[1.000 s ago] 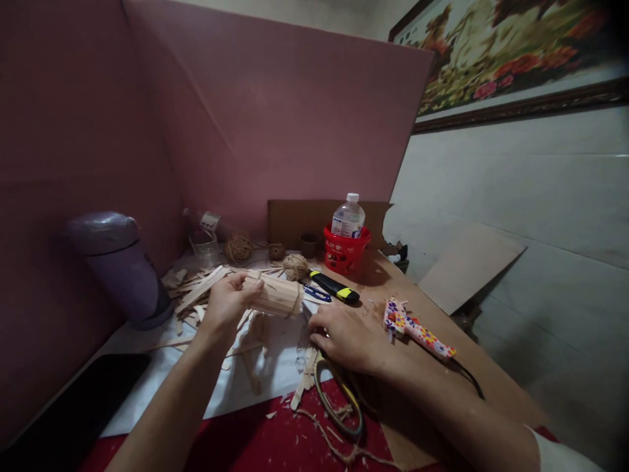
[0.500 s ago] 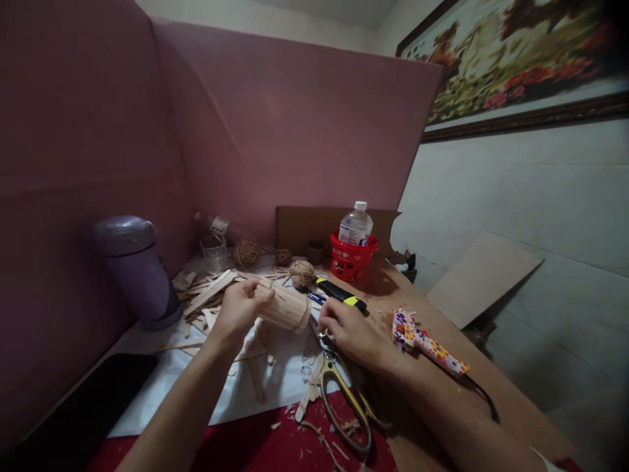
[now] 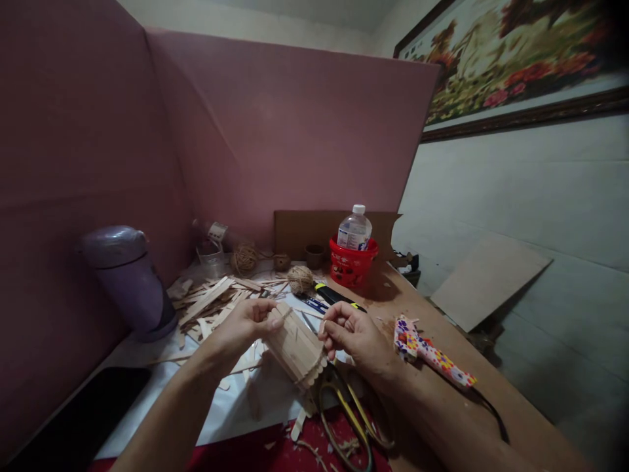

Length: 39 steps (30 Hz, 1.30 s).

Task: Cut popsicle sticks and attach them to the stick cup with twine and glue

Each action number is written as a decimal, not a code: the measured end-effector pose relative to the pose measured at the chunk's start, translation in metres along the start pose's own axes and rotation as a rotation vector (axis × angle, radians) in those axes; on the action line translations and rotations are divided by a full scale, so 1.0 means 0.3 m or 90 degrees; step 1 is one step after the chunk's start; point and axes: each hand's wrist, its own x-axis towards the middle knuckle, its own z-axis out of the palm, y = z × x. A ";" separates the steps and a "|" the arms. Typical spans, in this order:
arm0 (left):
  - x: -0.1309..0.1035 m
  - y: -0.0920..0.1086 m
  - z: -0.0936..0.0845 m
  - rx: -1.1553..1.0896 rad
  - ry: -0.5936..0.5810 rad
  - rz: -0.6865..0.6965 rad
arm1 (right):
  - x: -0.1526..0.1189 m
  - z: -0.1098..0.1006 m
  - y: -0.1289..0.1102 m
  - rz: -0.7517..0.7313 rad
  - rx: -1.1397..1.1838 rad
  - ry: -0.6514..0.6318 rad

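A cylinder of wooden craft sticks [image 3: 295, 344] set side by side is tilted down to the right, its scalloped end toward me. My left hand [image 3: 258, 321] grips its upper end between thumb and fingers. Close by its right side, my right hand [image 3: 346, 331] has thumb and fingertips pinched together; whatever they hold is too small to make out. Below lie scissors with yellow-lined handles [image 3: 344, 413], their blades mostly hidden by the cylinder and my right hand. Loose craft sticks [image 3: 206, 301] are heaped behind my left hand.
Twine balls [image 3: 301, 280], a black-and-yellow utility knife [image 3: 339, 296] and a red bucket [image 3: 351, 265] with a plastic bottle [image 3: 354, 229] stand behind. A flower-patterned glue gun [image 3: 432, 354] with a cord lies right. At left are a purple flask [image 3: 132, 288] and a dark flat object [image 3: 83, 413].
The cylinder has come nearer to me and turned, its scalloped end now pointing lower. My right hand has lifted from the scissors' pivot to beside the cylinder, fingers pinched.
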 end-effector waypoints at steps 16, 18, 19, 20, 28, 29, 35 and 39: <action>-0.001 0.006 0.015 0.004 0.021 0.011 | -0.024 0.032 -0.010 -0.064 -0.115 0.030; 0.001 0.002 0.014 0.005 0.023 0.013 | -0.029 0.033 -0.008 -0.072 -0.135 0.042; 0.002 0.000 0.013 0.006 0.024 0.013 | -0.033 0.033 -0.006 -0.086 -0.153 0.051; 0.003 -0.001 0.013 0.006 0.025 0.014 | -0.036 0.033 -0.004 -0.109 -0.179 0.060; 0.005 0.006 0.016 -0.019 0.018 0.019 | -0.072 0.074 0.001 -0.394 -0.455 0.117; 0.002 0.009 0.018 -0.016 0.016 0.018 | -0.077 0.085 0.001 -0.415 -0.475 0.118; -0.014 0.031 0.037 0.007 0.000 0.022 | -0.095 0.140 0.011 -0.498 -0.627 0.099; -0.021 0.023 0.034 0.020 -0.014 0.043 | -0.093 0.156 0.021 -0.515 -0.751 0.107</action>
